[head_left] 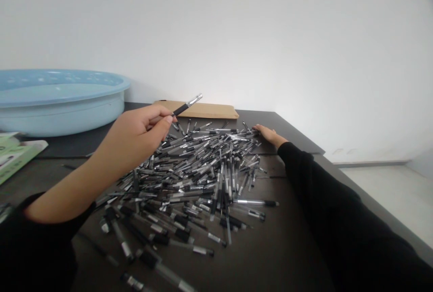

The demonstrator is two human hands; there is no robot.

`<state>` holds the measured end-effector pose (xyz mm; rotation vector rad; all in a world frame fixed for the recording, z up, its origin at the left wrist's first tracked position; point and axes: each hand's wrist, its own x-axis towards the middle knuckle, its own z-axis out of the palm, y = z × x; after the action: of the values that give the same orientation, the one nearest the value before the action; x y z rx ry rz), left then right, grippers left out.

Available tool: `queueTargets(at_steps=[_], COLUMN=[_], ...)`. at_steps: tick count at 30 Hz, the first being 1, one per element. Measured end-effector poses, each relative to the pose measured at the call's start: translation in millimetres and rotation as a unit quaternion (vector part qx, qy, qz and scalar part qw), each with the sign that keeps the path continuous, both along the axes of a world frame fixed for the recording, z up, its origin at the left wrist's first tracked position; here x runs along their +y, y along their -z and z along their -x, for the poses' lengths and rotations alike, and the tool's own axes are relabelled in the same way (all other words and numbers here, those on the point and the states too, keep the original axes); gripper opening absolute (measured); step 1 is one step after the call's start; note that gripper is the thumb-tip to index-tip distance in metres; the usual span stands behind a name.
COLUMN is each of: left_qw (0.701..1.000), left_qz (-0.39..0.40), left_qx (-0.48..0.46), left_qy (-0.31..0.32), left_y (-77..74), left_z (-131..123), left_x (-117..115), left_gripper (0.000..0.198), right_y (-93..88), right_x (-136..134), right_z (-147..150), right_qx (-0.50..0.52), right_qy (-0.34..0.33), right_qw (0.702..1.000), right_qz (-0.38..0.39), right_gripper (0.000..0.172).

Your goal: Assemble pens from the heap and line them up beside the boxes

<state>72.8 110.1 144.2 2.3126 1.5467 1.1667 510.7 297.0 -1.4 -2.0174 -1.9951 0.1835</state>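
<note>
My left hand [144,130] is raised over the left side of the pile, thumb and fingers pinched round one pen [186,105]. That pen has a black grip and a clear, silvery end that points up and to the right. Below spreads a large loose pile of pens [203,161], clear-barrelled with black parts, lying in many directions. At the pile's far right edge, my right hand [267,134] reaches in low, its fingertips closed on a pen [252,132] there. Part of its fingers is hidden from me.
A large light-blue basin [61,114] stands at the back left. Behind the pile, a flat brown cardboard piece [209,110] lies near the white wall. A green-and-white box [20,157] is at the left. The dark table [291,238] ends at the right, above a pale floor.
</note>
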Motion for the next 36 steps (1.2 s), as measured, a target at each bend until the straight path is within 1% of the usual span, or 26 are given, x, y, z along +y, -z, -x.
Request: queueTargets(at_steps=[4, 8, 10, 12, 14, 18, 20, 22, 25, 28, 32, 36], left_qw=[1.000, 1.000, 1.000, 1.000, 1.000, 0.999, 0.998, 0.996, 0.990, 0.981, 0.973, 0.968], left_qz=[0.000, -0.013, -0.012, -0.005, -0.003, 0.024, 0.048, 0.071, 0.098, 0.131, 0.164, 0.181], left_qx=[0.006, 0.008, 0.005, 0.001, 0.011, 0.026, 0.026, 0.033, 0.062, 0.075, 0.081, 0.080], left_qy=[-0.001, 0.010, 0.000, -0.010, -0.012, -0.004, 0.011, 0.035, 0.081, 0.119, 0.138, 0.156], left_y=[-1.7, -5.3, -8.3, -11.6, -14.4, -13.5, -8.9, -2.5, 8.0, 17.7, 33.7, 52.8], left_z=[-2.1, 3.3, 9.3, 16.4, 23.0, 29.3, 29.7, 30.4, 34.9, 42.5, 50.0, 48.2], left_x=[-4.6, -6.8, -8.6, -11.8, -16.4, -27.3, -32.8, -38.3, -47.0, -57.7, -75.8, -94.2], left_gripper=[0.023, 0.024, 0.025, 0.025, 0.026, 0.026, 0.026, 0.026, 0.030, 0.032, 0.033, 0.033], right_y=[-4.7, -5.9, -5.4, -6.5, -10.9, -28.9, -37.8, -43.3, -44.2, -41.8, -45.4, -55.4], right_x=[-10.8, -21.2, -25.5, -29.1, -32.9, -47.2, -61.2, -80.4, -116.8, -156.0, -199.8, -228.2], right_z=[11.6, 19.4, 21.7, 23.5, 25.2, 29.0, 32.1, 36.9, 47.6, 60.4, 74.8, 88.6], right_qx=[0.012, 0.015, 0.018, 0.024, 0.035, 0.054, 0.055, 0.063, 0.099, 0.134, 0.184, 0.224], right_qy=[0.026, 0.033, 0.036, 0.045, 0.066, 0.098, 0.083, 0.035, -0.060, -0.109, -0.096, -0.077], right_qw=[0.999, 0.999, 0.999, 0.999, 0.997, 0.990, 0.989, 0.988, 0.981, 0.972, 0.966, 0.963], right_qz=[0.027, 0.026, 0.019, 0.005, -0.021, -0.081, -0.107, -0.136, -0.159, -0.158, -0.152, -0.125], right_gripper=[0.058, 0.054, 0.052, 0.048, 0.047, 0.048, 0.045, 0.040, 0.033, 0.030, 0.027, 0.026])
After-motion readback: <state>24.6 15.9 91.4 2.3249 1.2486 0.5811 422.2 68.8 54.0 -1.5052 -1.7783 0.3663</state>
